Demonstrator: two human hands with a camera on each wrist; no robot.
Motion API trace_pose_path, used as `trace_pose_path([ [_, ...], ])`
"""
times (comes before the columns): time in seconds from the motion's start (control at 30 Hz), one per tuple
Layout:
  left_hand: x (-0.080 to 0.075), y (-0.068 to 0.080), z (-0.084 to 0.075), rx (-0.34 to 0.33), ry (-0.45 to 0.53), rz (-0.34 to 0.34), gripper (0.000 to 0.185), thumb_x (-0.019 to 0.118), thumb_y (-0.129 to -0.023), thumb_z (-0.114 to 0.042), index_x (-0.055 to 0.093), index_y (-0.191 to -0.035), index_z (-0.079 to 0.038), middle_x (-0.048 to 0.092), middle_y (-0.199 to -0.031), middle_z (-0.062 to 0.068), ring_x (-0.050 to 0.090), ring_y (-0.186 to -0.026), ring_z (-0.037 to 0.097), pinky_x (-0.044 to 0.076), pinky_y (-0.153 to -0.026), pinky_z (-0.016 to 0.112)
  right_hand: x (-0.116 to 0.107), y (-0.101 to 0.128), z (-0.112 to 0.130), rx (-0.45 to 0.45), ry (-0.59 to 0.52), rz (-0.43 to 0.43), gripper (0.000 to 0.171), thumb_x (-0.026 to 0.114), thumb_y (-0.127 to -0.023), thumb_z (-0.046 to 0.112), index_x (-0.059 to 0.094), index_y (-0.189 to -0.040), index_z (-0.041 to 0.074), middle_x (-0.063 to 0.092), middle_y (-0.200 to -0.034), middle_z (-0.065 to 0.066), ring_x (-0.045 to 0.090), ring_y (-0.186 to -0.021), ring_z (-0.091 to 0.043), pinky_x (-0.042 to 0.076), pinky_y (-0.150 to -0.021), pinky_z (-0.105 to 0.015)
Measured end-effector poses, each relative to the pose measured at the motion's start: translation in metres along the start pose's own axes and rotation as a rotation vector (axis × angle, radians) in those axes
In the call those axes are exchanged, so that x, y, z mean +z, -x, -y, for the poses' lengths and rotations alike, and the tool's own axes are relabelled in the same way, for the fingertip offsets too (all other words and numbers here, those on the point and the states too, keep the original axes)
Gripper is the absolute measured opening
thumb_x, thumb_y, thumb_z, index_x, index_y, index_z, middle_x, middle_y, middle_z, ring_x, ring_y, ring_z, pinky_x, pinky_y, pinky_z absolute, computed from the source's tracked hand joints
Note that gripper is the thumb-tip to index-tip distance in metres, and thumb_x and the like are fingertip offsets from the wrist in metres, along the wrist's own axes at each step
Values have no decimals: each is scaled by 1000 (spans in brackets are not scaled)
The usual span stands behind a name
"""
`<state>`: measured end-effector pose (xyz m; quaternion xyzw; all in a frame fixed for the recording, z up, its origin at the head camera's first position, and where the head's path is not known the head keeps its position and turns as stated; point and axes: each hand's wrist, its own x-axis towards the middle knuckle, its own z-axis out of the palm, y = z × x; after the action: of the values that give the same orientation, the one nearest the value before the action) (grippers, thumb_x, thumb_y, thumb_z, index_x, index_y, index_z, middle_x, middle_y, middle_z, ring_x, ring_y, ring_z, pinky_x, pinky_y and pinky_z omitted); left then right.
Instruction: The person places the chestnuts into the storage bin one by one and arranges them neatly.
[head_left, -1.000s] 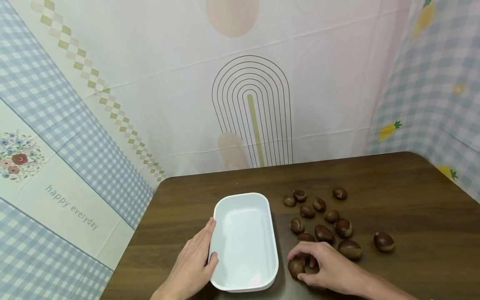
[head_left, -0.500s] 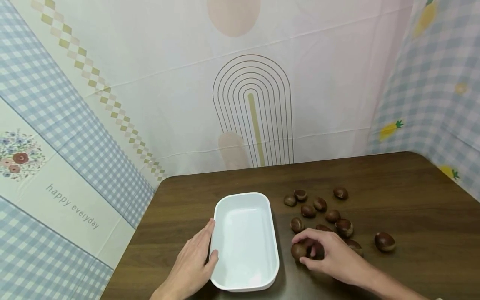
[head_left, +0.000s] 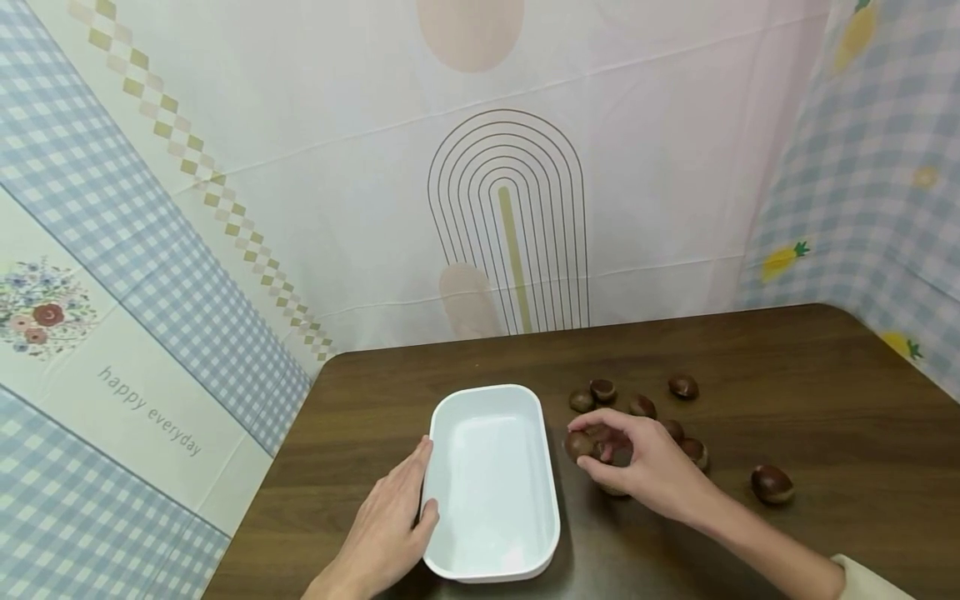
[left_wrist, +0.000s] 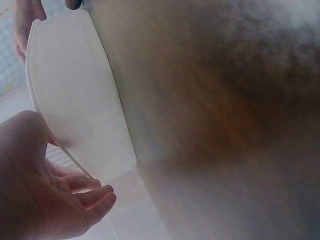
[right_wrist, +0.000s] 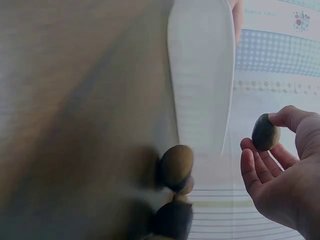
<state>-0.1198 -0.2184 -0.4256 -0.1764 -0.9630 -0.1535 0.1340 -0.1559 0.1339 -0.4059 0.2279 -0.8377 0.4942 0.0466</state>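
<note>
A chestnut [head_left: 579,444] is being pinched by the right hand [head_left: 637,461] at the dish's [head_left: 491,560] 3 o'clock; the dish is being steadied by the open left hand [head_left: 386,533].

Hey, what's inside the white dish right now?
Nothing shows inside the white dish: its floor is bare. The left hand rests on its left rim. The right hand holds a chestnut beside the dish, not in it, and covers some chestnuts behind it.

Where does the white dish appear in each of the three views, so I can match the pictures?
Head: white dish low centre, left hand on its left rim.
Left wrist: upper left, seen edge-on.
Right wrist: top centre.
Shared landmark: the dark wooden table.
</note>
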Motion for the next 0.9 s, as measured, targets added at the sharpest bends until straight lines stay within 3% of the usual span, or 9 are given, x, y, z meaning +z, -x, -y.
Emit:
trace_pose_path([
  [0.43,2,-5,-2,-3,-5,14,67,64,-95,-15,44,-157,-2,47,-163,8,50,-147,24,48,-109,56,21,-26,13,-17,-67,55,35,80,-90,15,73,-123,13,75,-110,5,67,-78,-8,56,-69,-27],
  [0.73,4,-11,-4,18,-18,15,65,61,-95,-16,45,-156,-1,48,-162,9,51,-146,23,49,-108,52,38,-34,17,-74,-47,87,30,80,-88,13,74,-117,16,75,-109,5,62,-74,-5,53,-65,-26],
  [0.9,6,-18,-7,26,-24,25,64,60,-95,-16,46,-156,0,47,-163,10,50,-147,24,49,-108,52,46,-38,17,-116,-50,87,28,80,-86,10,76,-114,13,77,-109,3,66,-79,-9,56,-71,-29],
])
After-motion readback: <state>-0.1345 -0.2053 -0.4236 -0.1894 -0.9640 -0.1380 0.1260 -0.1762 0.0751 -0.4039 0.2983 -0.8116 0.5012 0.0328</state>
